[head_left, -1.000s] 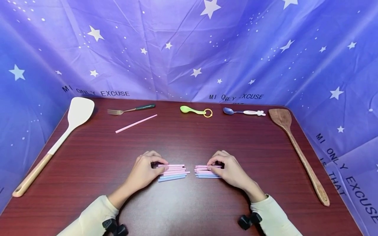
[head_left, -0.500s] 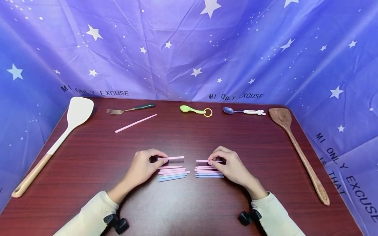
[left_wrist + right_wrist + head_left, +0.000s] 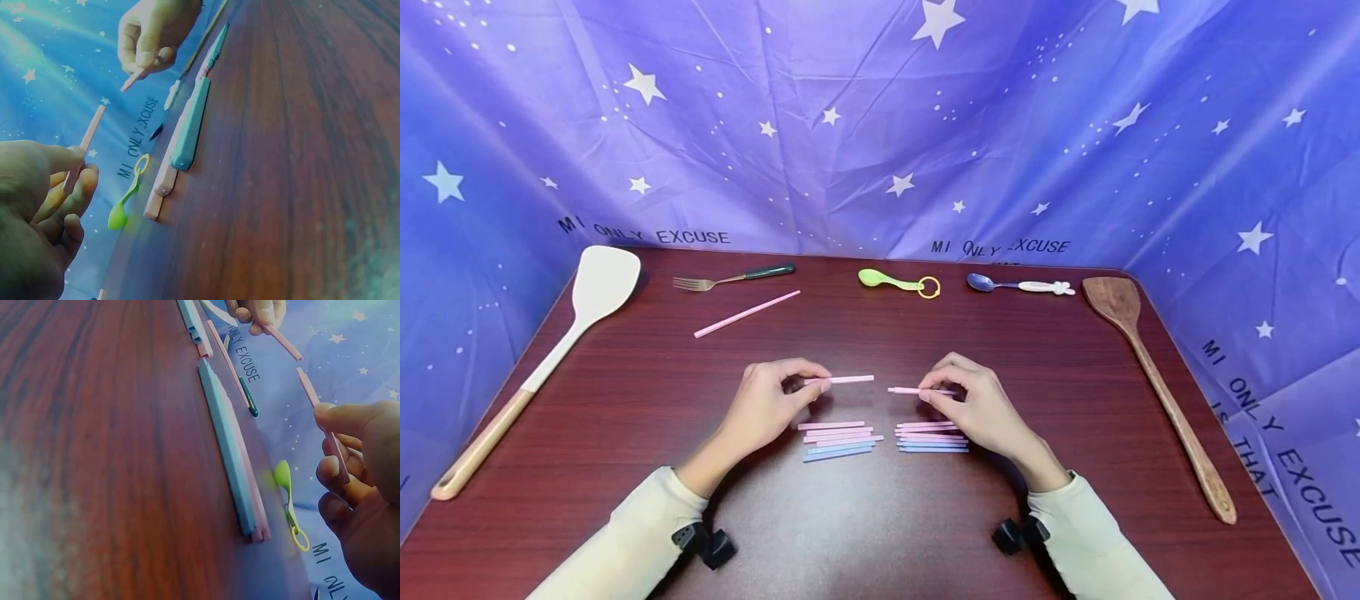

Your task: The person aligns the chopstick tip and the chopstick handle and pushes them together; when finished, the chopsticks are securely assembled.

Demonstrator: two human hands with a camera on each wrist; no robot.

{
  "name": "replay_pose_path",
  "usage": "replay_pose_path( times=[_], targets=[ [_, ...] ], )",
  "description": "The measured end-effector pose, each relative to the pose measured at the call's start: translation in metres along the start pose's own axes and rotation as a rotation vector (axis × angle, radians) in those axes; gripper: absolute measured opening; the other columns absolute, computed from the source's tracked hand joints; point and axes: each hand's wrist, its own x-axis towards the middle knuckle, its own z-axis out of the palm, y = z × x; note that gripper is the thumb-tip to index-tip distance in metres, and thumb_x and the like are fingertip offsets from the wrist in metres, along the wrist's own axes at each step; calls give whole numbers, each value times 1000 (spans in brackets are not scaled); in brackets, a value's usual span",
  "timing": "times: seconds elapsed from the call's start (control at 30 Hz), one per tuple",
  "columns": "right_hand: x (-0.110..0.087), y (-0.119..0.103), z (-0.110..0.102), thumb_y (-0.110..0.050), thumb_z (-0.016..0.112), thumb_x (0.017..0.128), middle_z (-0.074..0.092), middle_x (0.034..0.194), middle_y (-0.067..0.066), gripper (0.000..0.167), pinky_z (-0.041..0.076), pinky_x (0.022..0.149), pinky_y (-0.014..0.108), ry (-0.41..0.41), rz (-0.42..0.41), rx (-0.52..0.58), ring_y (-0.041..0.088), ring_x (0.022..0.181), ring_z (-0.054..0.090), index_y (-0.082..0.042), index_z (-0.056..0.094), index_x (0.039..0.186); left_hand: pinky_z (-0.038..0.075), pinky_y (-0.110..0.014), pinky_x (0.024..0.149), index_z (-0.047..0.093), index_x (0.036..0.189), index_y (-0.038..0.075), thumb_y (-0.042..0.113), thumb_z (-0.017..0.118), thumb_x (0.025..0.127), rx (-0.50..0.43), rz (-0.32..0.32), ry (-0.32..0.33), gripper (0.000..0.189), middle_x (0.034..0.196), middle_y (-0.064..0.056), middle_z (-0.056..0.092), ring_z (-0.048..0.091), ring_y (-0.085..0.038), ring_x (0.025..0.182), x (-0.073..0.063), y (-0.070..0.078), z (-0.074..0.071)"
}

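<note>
My left hand [image 3: 771, 404] pinches a short pink stick [image 3: 853, 379] between thumb and fingers, raised above the table. Opposite it, my right hand [image 3: 981, 408] pinches another pink stick [image 3: 902, 390], whose free end narrows to a small tip [image 3: 300, 371]. The two free ends point at each other with a small gap between. Nearer me lie two rows of similar sticks: pink ones [image 3: 835, 432] and blue ones [image 3: 838, 452] on the left, pink ones [image 3: 925, 432] and blue ones [image 3: 932, 447] on the right, partly overlapped by my right hand.
One longer pink stick [image 3: 747, 314] lies at the back left, below a fork [image 3: 730, 280]. A green spoon [image 3: 883, 280] with a yellow ring and a blue-bowled spoon [image 3: 1018, 285] lie along the back. A white spatula [image 3: 602, 287] and a wooden spatula [image 3: 1142, 358] flank the dark table [image 3: 880, 533].
Both hands have lifted one pink stick each from the rows and moved away from me, up above them. The right hand has also shifted left, narrowing the gap between the sticks.
</note>
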Motion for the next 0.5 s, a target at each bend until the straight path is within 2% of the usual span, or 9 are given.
replay_pose_path(
  times=[0.3, 0.5],
  targets=[
    [4, -5, 3, -12, 80, 90, 67, 88, -7, 6, 50, 72, 21, 13, -5, 53, 7, 81, 61, -17, 78, 93, 36, -21, 54, 81, 94, 25, 19, 82, 89, -32, -4, -15, 8, 70, 10, 66, 48, -5, 57, 0, 3, 1],
    [4, -6, 6, -11, 82, 89, 68, 89, -6, 7, 52, 72, 27, 26, -3, 57, 7, 82, 61, -16, 78, 92, 37, -21, 55, 81, 94, 25, 19, 82, 89, -33, -2, -31, 8, 72, 12, 69, 49, -5, 59, -1, 2, 5]
  ],
)
